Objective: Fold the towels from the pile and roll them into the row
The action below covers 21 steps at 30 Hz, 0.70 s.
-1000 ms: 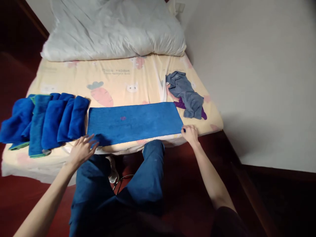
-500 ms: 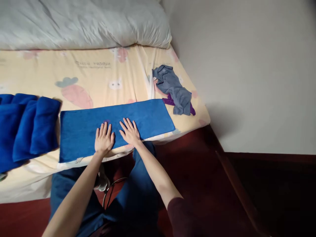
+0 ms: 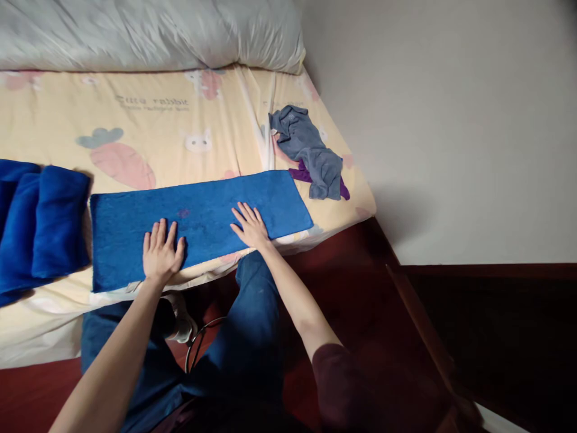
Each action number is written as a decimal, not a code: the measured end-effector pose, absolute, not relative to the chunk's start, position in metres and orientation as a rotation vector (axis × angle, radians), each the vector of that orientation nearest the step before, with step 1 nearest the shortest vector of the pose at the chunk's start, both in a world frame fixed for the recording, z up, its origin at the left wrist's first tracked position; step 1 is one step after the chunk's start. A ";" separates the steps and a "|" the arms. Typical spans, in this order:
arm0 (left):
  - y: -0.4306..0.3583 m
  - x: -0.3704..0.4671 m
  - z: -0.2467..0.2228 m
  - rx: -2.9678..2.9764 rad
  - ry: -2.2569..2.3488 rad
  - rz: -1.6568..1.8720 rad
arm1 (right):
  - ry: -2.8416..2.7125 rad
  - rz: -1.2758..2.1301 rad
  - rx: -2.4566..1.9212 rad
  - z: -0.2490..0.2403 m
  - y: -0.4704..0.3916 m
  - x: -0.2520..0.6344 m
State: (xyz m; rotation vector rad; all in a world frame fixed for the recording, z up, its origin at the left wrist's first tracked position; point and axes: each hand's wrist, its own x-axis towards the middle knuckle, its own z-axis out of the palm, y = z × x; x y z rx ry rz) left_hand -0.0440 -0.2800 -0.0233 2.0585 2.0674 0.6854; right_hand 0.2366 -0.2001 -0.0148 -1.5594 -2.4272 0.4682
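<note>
A blue towel (image 3: 210, 204) lies spread flat in a long strip along the front edge of the bed. My left hand (image 3: 161, 251) rests palm down on its left half, fingers stretched out. On the right half, my right hand (image 3: 251, 226) presses flat with its fingers apart. Between the two hands a small purple mark shows on the cloth. Left of the strip sit several folded blue towels (image 3: 61, 222), partly cut off by the frame edge.
A crumpled grey cloth (image 3: 306, 144) lies over a purple cloth (image 3: 301, 172) at the bed's right end. A pale quilt or pillow (image 3: 157, 36) lines the back of the patterned bed sheet (image 3: 166, 144). The wall (image 3: 442, 132) stands to the right. A cable hangs by my legs.
My hands have slid apart over the towel, the left one leftward and the right one rightward. The view has shifted slightly.
</note>
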 end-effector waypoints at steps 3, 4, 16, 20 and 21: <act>-0.288 -0.064 -0.022 2.019 2.166 0.694 | -2.381 0.471 -1.691 -0.016 -0.190 0.277; -0.291 -0.070 -0.021 2.011 2.195 0.698 | -2.368 0.455 -1.729 -0.017 -0.187 0.290; -0.320 -0.117 -0.012 1.854 2.385 0.597 | -2.147 0.238 -2.047 -0.034 -0.169 0.408; -0.323 -0.120 -0.014 1.863 2.339 0.656 | -2.096 0.182 -2.094 -0.038 -0.164 0.414; -0.323 -0.122 -0.017 1.868 2.334 0.666 | -2.100 0.175 -2.096 -0.038 -0.164 0.414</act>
